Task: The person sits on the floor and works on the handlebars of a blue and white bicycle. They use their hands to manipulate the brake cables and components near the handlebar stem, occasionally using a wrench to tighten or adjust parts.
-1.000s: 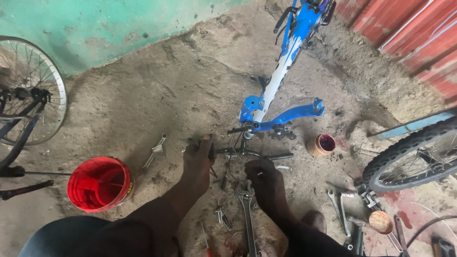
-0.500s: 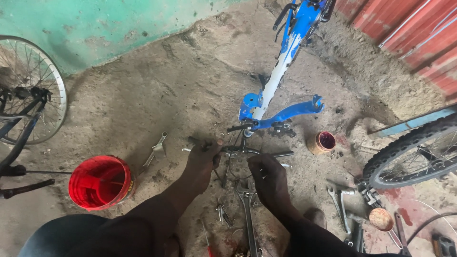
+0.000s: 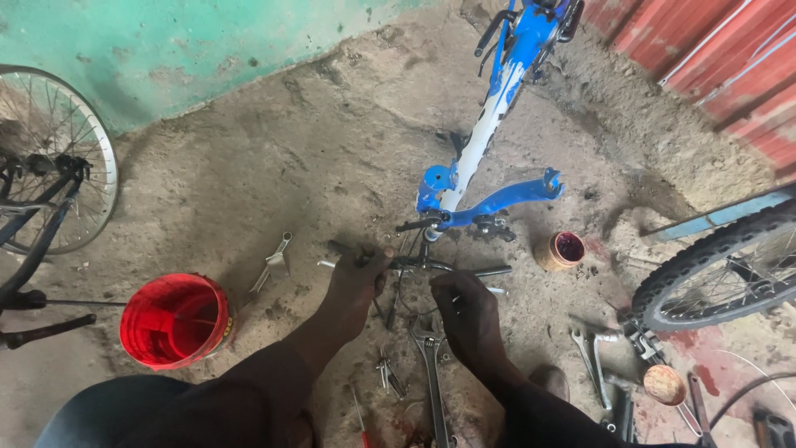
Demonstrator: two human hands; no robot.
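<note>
A blue and white bicycle frame (image 3: 489,133) lies on the dirt floor, without wheels. At its near end sits a dark metal part with thin rods (image 3: 431,264). My left hand (image 3: 358,278) is closed around the left end of that part. My right hand (image 3: 464,311) is closed just below its right side, and what the fingers grip is hidden. A long spanner (image 3: 433,373) lies on the ground between my forearms.
A red bucket (image 3: 172,319) stands at the left, a small tin of red grease (image 3: 562,250) at the right. Loose tools lie about: a spanner (image 3: 272,261), pliers (image 3: 388,373), more tools (image 3: 597,357). Bicycle wheels stand at the left (image 3: 50,166) and right (image 3: 717,270).
Both hands have shifted slightly on the metal part; the view has tipped a little. Nothing else has moved.
</note>
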